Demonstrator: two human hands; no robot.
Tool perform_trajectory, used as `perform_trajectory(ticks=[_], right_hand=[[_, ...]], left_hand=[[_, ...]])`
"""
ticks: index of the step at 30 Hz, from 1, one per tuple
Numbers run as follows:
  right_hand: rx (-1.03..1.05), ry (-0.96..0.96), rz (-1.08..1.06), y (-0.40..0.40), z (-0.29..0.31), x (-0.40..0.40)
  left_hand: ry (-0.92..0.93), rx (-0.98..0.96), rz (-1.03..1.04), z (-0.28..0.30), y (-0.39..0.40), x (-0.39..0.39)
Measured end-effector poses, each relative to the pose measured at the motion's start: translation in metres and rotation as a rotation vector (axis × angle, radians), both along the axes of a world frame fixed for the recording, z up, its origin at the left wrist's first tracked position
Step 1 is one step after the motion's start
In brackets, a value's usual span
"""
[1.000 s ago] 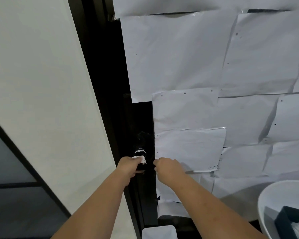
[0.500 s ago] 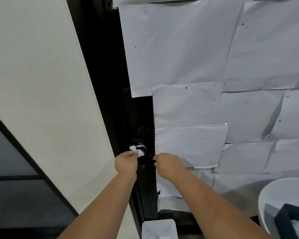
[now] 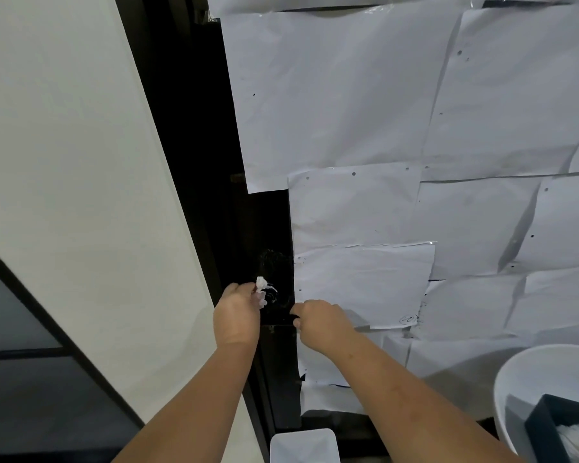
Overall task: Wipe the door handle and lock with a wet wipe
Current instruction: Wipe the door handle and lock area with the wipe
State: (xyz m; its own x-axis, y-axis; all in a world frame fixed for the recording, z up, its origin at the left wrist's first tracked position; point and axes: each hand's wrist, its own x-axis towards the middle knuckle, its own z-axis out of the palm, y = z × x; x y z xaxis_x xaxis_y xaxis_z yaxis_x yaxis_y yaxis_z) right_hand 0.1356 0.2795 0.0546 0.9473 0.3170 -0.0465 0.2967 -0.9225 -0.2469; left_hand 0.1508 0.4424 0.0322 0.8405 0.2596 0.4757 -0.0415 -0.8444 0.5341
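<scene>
Black metal made the door frame [image 3: 268, 228] so dark that we could hardly separate the handle and lock [image 3: 273, 295] from it; only a few pale glints showed where they sat, on the frame's strip just left of the papered door panel [image 3: 365, 282]. Our left hand [image 3: 236, 315] was closed on the wet wipe [image 3: 260, 283], a small white bunch sticking up above the fingers and touching the dark fitting. Our right hand [image 3: 318, 320] was curled against the right edge of the frame, at the corner of a paper sheet; whether it gripped the handle or only steadied the door, we could not tell. We judged that the wipe, being bunched so small, might slip from the fingers or miss parts of the lock, because the dark surface hid what was already cleaned. The wet cloth could also soak or tear the paper edge beside it. Room for moving was narrow: the white wall [image 3: 81, 195] stood close on the left, the paper on the right, but the strip was free above and below the hands.
</scene>
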Motion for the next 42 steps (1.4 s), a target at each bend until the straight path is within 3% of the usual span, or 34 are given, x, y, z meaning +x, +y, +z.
perform_trajectory(ticks=[3, 7, 18, 25, 29, 32, 40, 42], right_hand=[[0.009, 0.0, -0.001, 0.0, -0.001, 0.003], [0.012, 0.001, -0.006, 0.001, -0.001, 0.005], [0.037, -0.014, -0.004, 0.001, -0.002, 0.004], [0.055, -0.023, -0.002, 0.0, -0.001, 0.002], [0.039, -0.037, 0.0, 0.0, -0.001, 0.001], [0.035, -0.042, -0.008, 0.0, 0.0, 0.0], [0.057, -0.032, -0.005, -0.001, -0.004, 0.002], [0.06, -0.032, -0.006, 0.0, -0.004, 0.001]], left_hand=[[0.04, 0.181, -0.038, -0.007, 0.004, 0.01], [-0.016, 0.162, -0.05, 0.0, 0.001, 0.01], [-0.076, 0.58, -0.258, 0.016, 0.007, 0.01], [-0.044, 0.385, -0.163, 0.009, 0.002, 0.007], [-0.17, 0.586, -0.311, 0.018, 0.002, 0.009], [-0.125, 0.614, -0.352, 0.022, 0.003, 0.014], [0.047, 0.401, -0.119, 0.002, 0.009, 0.003], [0.001, 0.198, -0.083, 0.008, 0.006, -0.003]])
